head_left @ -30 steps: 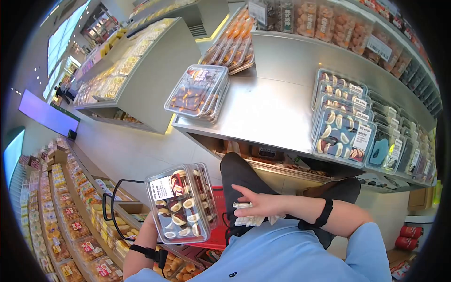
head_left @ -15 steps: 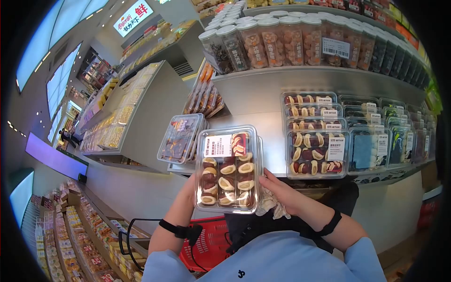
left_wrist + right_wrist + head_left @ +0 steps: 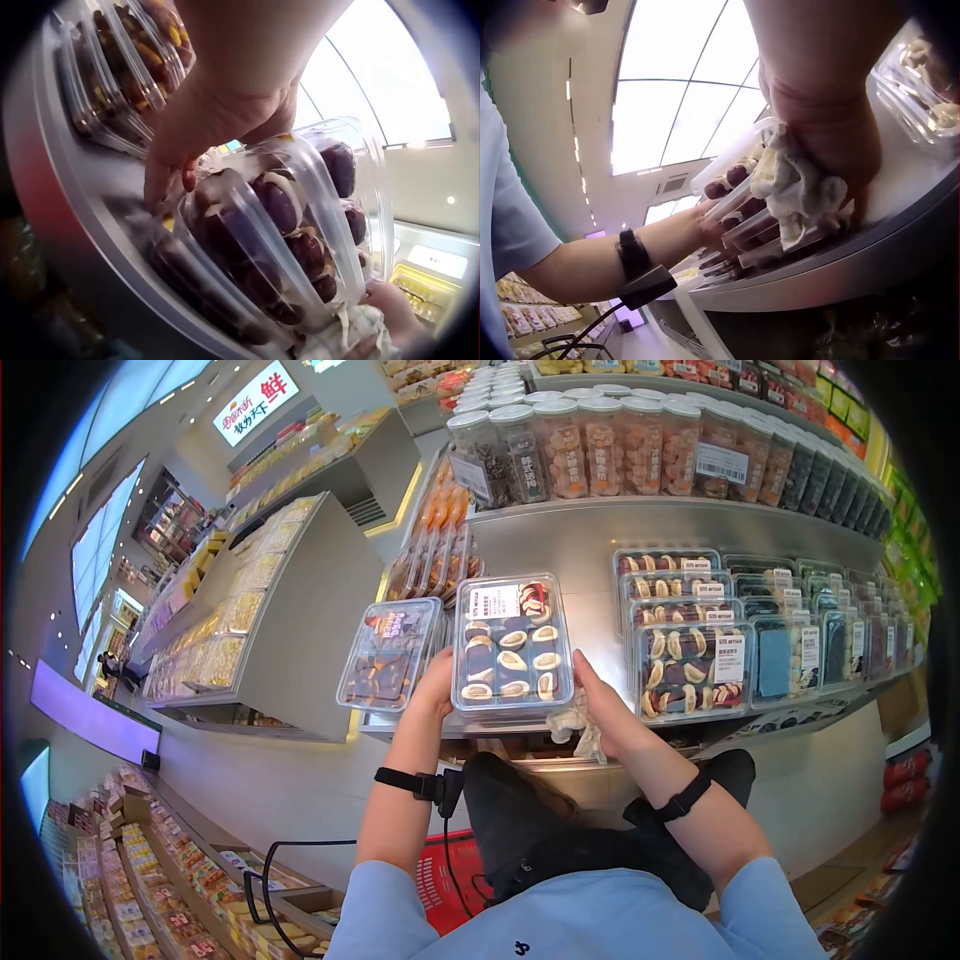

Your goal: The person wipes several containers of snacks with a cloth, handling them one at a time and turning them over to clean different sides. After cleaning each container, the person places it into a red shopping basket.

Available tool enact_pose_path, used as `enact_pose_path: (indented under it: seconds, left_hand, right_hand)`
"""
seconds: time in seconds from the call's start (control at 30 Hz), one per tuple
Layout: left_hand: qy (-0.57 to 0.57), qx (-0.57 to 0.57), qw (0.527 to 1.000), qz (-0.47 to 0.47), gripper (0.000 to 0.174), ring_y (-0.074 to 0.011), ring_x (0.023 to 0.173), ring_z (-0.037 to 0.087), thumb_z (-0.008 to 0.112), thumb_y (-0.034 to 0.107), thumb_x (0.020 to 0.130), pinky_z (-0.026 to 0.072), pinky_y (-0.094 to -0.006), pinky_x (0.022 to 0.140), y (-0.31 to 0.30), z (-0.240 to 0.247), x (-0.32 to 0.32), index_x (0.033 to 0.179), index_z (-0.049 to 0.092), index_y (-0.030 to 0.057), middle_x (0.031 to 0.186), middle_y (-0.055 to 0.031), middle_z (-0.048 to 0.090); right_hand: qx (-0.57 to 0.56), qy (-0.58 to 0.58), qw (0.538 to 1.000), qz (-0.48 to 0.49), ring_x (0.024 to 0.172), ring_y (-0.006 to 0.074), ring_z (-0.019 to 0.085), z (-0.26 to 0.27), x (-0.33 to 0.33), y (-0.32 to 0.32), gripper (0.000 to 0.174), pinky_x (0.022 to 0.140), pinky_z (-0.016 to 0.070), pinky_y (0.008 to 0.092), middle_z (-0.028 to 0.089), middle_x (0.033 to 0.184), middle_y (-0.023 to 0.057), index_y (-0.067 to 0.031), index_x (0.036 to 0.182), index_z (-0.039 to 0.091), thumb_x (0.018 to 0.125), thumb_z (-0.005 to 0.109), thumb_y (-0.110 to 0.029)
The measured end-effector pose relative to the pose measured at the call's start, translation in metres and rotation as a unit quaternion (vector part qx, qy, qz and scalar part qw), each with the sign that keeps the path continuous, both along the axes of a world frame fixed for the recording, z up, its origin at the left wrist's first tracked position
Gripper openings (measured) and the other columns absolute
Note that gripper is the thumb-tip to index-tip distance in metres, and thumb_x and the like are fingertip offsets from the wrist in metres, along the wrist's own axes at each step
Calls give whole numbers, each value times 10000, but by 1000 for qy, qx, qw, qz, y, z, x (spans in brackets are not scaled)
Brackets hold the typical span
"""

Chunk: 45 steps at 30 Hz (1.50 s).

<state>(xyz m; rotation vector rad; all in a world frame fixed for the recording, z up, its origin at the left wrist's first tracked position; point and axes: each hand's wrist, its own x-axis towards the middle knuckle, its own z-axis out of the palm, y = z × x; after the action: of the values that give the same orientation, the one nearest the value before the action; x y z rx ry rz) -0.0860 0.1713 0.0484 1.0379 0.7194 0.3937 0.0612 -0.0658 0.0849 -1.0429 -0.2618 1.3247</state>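
A person is holding several clear boxes [image 3: 512, 645] together at the front of the metal counter [image 3: 590, 585], between the left stack [image 3: 385, 655] and the right stack [image 3: 690, 670]; the left hand [image 3: 432, 678] is gripping the boxes' left side, fingers curling round it in the left wrist view; the right hand [image 3: 598, 700] is bracing the opposite side while clutching a crumpled cloth [image 3: 575, 732], its lower fingers partly hiding; whether the lowest box is touching the counter, I cannot tell; the boxes could be sliding apart if the hands were squeezing unevenly, since nothing visible is binding them and the plastic is probably slick; the cloth could be bunching beneath the right edge, tilting the boxes or weakening that hold; the left hand is lying just beside the left stack, so a sideways drift could be nudging it out of line; any box slipping loose at the front edge would probably be dropping toward the legs [image 3: 495, 790].
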Motion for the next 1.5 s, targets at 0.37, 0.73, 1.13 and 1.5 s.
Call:
enact_pose_path:
  seconds: [0.37, 0.73, 1.13, 1.5]
  left_hand:
    - [41, 281, 939, 193, 452, -205, 1116, 642, 366, 351, 1090, 468, -392, 1005, -129, -17, -121, 1266, 595, 3, 1183, -117, 689]
    - [549, 200, 737, -341, 573, -373, 1212, 612, 607, 374, 938, 504, -471, 1002, -372, -301, -336, 1363, 509, 2, 1314, -243, 615]
    - [494, 38, 857, -140, 629, -394, 1127, 651, 388, 515, 1028, 510, -497, 949, -399, -410, -332, 1401, 455, 12, 1297, -259, 623]
    - [646, 225, 701, -201, 501, -397, 1049, 680, 574, 227, 950, 548, -519, 852, -320, -291, -378, 1392, 404, 63, 1108, -231, 688]
  right_hand:
    - [59, -353, 923, -141, 1273, 230, 532, -33, -32, -77, 520, 1025, 425, 364, 569, 1392, 112, -46, 1440, 457, 1027, 566, -342]
    - [-31, -666, 599, 444, 820, 351, 690, -67, -42, -172, 367, 770, 550, 404, 719, 1006, 173, -70, 1148, 713, 841, 717, -270]
    - [-97, -680, 588, 427, 957, 369, 677, -99, -23, -186, 360, 828, 540, 456, 719, 1024, 167, -109, 1160, 695, 891, 660, -346]
    - [-136, -652, 711, 225, 854, 326, 700, -73, 34, -236, 268, 768, 550, 394, 729, 955, 167, -48, 1061, 737, 879, 695, -240]
